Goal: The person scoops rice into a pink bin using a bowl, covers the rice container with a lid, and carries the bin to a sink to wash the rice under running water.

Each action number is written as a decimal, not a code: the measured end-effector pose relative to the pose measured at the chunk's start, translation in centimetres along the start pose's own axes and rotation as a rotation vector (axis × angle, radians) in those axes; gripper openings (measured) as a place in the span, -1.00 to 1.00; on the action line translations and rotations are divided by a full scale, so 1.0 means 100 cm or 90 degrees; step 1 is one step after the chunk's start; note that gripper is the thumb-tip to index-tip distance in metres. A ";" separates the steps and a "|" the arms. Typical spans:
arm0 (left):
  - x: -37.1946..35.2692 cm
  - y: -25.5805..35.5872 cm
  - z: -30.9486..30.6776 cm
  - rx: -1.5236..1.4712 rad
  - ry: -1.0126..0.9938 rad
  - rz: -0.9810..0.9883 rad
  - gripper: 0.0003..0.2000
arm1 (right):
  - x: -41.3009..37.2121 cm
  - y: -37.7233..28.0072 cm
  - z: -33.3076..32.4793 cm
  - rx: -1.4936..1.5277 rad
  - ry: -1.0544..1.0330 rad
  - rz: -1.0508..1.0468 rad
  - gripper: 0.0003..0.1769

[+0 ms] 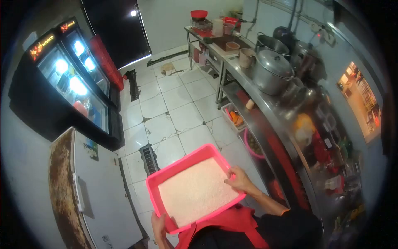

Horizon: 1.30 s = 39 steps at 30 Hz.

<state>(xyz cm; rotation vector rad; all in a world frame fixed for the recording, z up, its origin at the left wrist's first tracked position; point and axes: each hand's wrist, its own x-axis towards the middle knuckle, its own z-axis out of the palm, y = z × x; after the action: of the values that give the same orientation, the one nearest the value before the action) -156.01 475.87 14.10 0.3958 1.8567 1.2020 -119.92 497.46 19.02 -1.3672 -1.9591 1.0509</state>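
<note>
A pink rectangular tub (181,169) is held out in front of my body, above the tiled floor. Pale, flour-like powder (197,191) lies in a broad layer across its bottom. My right hand (238,181) grips the tub's right side, with the thumb over the rim. At the near left corner, my left hand (161,226) is closed on the rim, its fingers partly hidden by the wall. The near side of the tub rests close to my red apron (226,224).
Lit glass-door fridges (74,79) and a rusty white freezer (103,195) line the left. Along the right runs a steel counter (236,68) with a big lidded pot (273,68). Floor drains (149,159) and cracks break the white tiles (161,124). A dark door (116,33) stands behind.
</note>
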 end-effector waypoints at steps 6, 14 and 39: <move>0.172 0.168 0.048 0.081 -0.060 0.016 -0.77 | 0.164 -0.035 -0.009 0.023 0.097 0.049 -0.75; 0.387 0.324 0.123 0.244 -0.132 0.109 -0.77 | 0.346 -0.016 0.015 0.082 0.224 0.138 -0.74; 1.005 0.640 0.269 -0.034 -0.133 0.072 -0.72 | 1.165 -0.039 0.019 -0.018 0.078 0.084 -0.68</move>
<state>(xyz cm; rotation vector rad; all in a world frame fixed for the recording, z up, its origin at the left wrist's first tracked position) -203.98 588.21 15.14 0.5803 1.6391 1.2332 -164.34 605.22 19.74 -1.5566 -1.8220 0.9772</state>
